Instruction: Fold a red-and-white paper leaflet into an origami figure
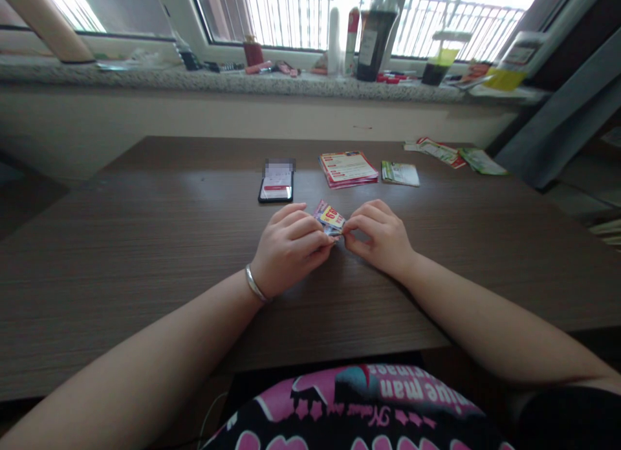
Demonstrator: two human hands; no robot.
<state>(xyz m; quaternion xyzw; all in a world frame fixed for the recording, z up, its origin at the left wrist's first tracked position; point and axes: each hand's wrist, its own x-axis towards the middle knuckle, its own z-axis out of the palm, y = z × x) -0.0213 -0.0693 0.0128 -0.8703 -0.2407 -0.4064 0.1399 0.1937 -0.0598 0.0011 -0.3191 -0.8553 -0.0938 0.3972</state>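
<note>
A small printed piece of paper [330, 215], coloured yellow, red and blue and partly folded, is held between my two hands just above the table. My left hand [294, 243], with a silver bangle at the wrist, pinches its left and lower side; the thumb is partly hidden behind the fingers. My right hand [381, 236] pinches the right corner between thumb and forefinger. Beyond my left hand lies a phone [276, 183] with its screen lit. A stack of printed red and white cards [348, 169] sits behind the paper.
Green and white cards [400, 174] lie right of the stack. Farther right are printed strips [441, 152] and a green leaflet [482, 161]. The brown table [145, 243] meets a wall below a stone windowsill [301, 83], which carries a dark bottle [376, 42] and several small items.
</note>
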